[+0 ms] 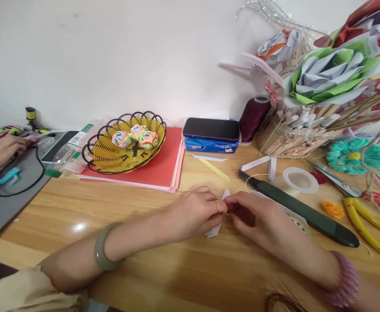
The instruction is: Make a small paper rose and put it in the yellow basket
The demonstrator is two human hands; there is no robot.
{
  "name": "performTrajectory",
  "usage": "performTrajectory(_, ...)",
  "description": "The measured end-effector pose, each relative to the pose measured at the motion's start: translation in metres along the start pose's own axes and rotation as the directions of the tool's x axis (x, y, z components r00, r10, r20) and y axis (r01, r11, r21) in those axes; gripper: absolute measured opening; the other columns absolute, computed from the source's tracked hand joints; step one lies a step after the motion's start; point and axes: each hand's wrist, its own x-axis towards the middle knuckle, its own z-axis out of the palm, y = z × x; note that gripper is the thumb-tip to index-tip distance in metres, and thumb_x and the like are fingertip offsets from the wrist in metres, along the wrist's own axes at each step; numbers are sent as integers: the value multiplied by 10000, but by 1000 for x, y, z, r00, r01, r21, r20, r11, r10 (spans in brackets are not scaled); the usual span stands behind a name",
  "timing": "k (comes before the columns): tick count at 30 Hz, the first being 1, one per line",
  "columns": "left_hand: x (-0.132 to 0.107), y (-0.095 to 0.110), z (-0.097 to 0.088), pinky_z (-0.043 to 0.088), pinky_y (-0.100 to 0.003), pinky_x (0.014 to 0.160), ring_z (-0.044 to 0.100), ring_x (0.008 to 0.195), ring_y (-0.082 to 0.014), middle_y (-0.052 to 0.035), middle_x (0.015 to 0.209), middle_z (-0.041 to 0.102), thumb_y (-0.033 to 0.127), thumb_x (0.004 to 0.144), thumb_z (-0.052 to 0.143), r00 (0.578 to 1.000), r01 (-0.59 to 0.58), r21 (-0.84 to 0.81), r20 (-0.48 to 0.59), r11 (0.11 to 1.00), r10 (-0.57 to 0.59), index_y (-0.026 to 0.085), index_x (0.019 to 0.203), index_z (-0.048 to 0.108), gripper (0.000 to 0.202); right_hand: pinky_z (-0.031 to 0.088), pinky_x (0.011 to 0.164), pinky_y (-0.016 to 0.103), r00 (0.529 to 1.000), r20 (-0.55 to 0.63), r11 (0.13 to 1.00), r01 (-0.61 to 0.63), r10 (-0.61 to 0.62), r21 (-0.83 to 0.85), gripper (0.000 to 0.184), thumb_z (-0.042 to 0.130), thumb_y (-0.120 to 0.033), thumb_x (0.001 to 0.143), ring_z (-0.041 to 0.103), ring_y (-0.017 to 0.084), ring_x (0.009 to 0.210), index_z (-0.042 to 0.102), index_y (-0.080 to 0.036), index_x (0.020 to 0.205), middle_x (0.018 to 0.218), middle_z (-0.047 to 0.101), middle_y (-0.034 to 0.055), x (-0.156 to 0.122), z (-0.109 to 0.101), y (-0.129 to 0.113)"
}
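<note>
My left hand [198,212], with a ring on one finger, is closed around a white folded paper strip [213,230] at the middle of the table. The strip's two ends stick out above and below the fingers. My right hand [254,216] meets it from the right, thumb and fingertips pinched by the strip. What lies between the fingertips is mostly hidden. A thin thread curves near my right hand. Just beyond that hand lies a long dark green tool [302,208], with white paper under it. A yellow paper strip [214,170] rests behind my hands.
A yellow woven basket [105,160] with paper flowers sits on red paper sheets [173,173]. A phone [211,128] lies on a blue packet [209,145]. To the right are a white spool [300,180], scissors [345,187] and a flower-filled holder [287,141]. Another person's hand [4,151] is at left.
</note>
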Motion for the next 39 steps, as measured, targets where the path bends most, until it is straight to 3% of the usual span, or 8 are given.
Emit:
performTrajectory(4, 1, 2, -6, 445, -231, 651, 551, 716, -128, -30, 735, 618, 183, 824, 477, 990, 143, -189, 19, 971, -142, 158, 781, 584, 119, 488, 602, 271, 1000, -16, 1000, -14, 14, -8, 166, 491, -87, 742, 607, 149, 656, 592, -188, 828, 765, 663, 26, 0, 1, 0)
performTrajectory(8, 2, 4, -8, 421, -205, 600, 530, 645, -97, 8, 714, 594, 184, 817, 470, 946, 322, -399, 95, 859, -311, 170, 780, 552, 91, 477, 568, 251, 999, -39, 999, -32, 31, -6, 77, 533, -151, 786, 601, 142, 629, 586, -190, 826, 736, 651, 17, -1, 6, 3)
performTrajectory(14, 1, 4, -2, 413, -199, 574, 544, 627, -93, 24, 694, 581, 188, 812, 467, 913, 383, -559, 106, 735, -395, 182, 814, 485, 18, 479, 617, 263, 999, -48, 1000, 25, -26, -16, 98, 494, -177, 863, 605, 148, 687, 590, -178, 843, 792, 639, 38, -2, 10, 4)
performTrajectory(20, 0, 6, 2, 479, -235, 658, 620, 728, -126, -15, 791, 645, 149, 748, 498, 895, 414, -578, 118, 703, -430, 188, 851, 469, 113, 490, 652, 280, 996, -36, 995, 83, -85, -63, 158, 439, -156, 889, 604, 157, 730, 596, -160, 875, 833, 618, 62, -4, 11, 5)
performTrajectory(24, 1, 9, 3, 497, -251, 667, 638, 732, -141, -15, 776, 645, 105, 690, 502, 889, 432, -503, 94, 749, -449, 190, 833, 469, 170, 484, 640, 289, 994, -41, 988, 98, -104, -123, 172, 422, -151, 890, 596, 165, 720, 590, -143, 855, 818, 613, 68, -3, 13, 5)
performTrajectory(32, 1, 13, 6, 494, -219, 642, 612, 672, -113, 14, 724, 626, 104, 705, 487, 899, 413, -402, 36, 817, -436, 191, 807, 519, 138, 470, 632, 278, 997, -54, 996, 51, -55, -78, 148, 432, -151, 878, 584, 156, 710, 562, -171, 810, 775, 595, 39, -3, 14, 5)
performTrajectory(39, 0, 14, 6, 495, -222, 650, 609, 679, -116, 4, 737, 633, 126, 734, 503, 887, 429, -444, 39, 787, -461, 177, 797, 542, 90, 466, 637, 289, 999, -7, 997, 46, -47, -59, 159, 399, -173, 898, 568, 161, 715, 539, -180, 822, 785, 575, 41, -3, 13, 8)
